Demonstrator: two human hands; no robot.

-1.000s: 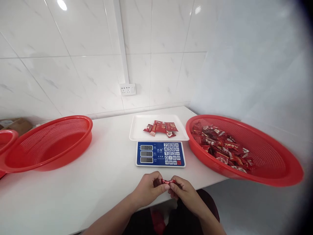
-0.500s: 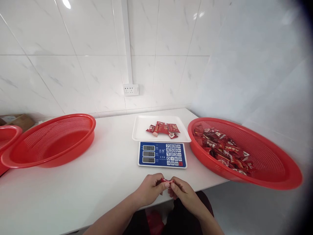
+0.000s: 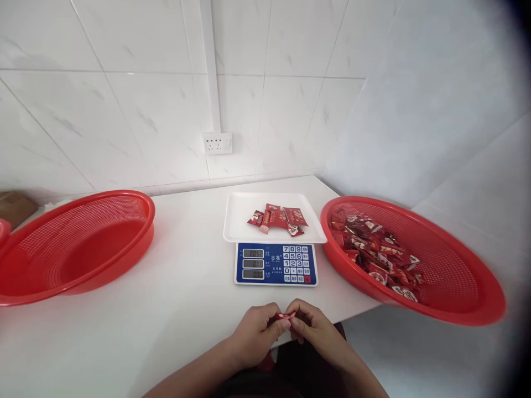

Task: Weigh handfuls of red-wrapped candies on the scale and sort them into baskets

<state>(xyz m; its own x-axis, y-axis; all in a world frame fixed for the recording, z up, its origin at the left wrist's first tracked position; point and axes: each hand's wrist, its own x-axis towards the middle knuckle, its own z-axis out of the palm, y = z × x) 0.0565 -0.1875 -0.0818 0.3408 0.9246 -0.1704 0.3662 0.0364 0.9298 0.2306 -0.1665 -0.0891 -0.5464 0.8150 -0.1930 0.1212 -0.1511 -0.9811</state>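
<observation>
Pinching 1 packet (image 3: pixel 285 316) | left hand (image 3: pixel 256 333), right hand (image 3: pixel 317 331) | 1 scale (image 3: pixel 276 264) | 2 baskets (image 3: pixel 83 243) (image 3: pixel 456 273)

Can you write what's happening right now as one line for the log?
left hand: pinches red packet | right hand: pinches its other end | scale tray: several packets | right basket: many packets

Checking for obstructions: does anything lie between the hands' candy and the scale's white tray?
Nothing loose. The left hand and right hand pinch the candy; only bare table and the scale's blue keypad panel lie before the tray.
</observation>
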